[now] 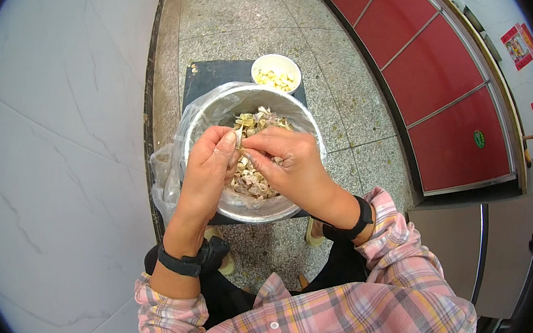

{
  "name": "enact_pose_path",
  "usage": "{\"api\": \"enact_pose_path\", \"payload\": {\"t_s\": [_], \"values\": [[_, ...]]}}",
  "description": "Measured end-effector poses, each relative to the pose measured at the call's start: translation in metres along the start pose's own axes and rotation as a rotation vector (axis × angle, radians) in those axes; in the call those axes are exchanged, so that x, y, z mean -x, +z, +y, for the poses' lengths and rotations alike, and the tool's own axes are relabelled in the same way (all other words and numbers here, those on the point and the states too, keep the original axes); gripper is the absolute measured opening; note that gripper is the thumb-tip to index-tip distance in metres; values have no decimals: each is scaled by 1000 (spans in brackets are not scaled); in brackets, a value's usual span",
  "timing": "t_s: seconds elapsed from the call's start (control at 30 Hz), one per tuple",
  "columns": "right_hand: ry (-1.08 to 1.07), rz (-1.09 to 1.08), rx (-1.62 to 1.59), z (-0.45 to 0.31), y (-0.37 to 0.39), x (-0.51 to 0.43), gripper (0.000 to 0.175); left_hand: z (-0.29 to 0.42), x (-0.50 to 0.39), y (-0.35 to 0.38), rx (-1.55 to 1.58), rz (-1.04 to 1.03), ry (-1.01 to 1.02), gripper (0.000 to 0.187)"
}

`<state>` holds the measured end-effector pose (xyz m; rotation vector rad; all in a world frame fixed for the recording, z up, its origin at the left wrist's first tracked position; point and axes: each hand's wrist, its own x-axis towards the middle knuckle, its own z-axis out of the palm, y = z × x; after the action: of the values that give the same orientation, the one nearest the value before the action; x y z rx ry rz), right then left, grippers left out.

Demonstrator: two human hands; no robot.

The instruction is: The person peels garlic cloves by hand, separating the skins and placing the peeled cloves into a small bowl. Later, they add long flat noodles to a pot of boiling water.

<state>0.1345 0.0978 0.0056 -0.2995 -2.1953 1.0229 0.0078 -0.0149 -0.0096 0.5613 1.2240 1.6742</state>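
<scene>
Between my fingers, above a round metal pot, is a small whitish garlic clove with some skin on it. My left hand grips it between thumb and forefinger. From the other side, my right hand pinches at its lower end with thumb and forefinger. The pot is lined with a clear plastic bag that hangs over its left rim. Inside lie many dry garlic skins, partly hidden by my hands. Past the pot's far rim stands a white bowl holding peeled garlic cloves.
Pot and bowl stand on a dark low table with small scraps at its far left corner. A pale marbled wall rises close on the left. Red cabinets line the right, above a speckled tile floor.
</scene>
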Motion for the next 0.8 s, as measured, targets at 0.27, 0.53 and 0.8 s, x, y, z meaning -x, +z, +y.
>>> {"api": "enact_pose_path", "payload": {"t_s": [0.27, 0.53, 0.8], "values": [[30, 23, -38, 7, 2, 1, 13, -1, -4, 1, -144, -54, 91, 11], [277, -74, -308, 11, -1, -3, 18, 6, 0, -3, -81, -42, -27, 17], [108, -27, -129, 14, 2, 0, 13, 1, -1, 3, -106, -19, -14, 16]]}}
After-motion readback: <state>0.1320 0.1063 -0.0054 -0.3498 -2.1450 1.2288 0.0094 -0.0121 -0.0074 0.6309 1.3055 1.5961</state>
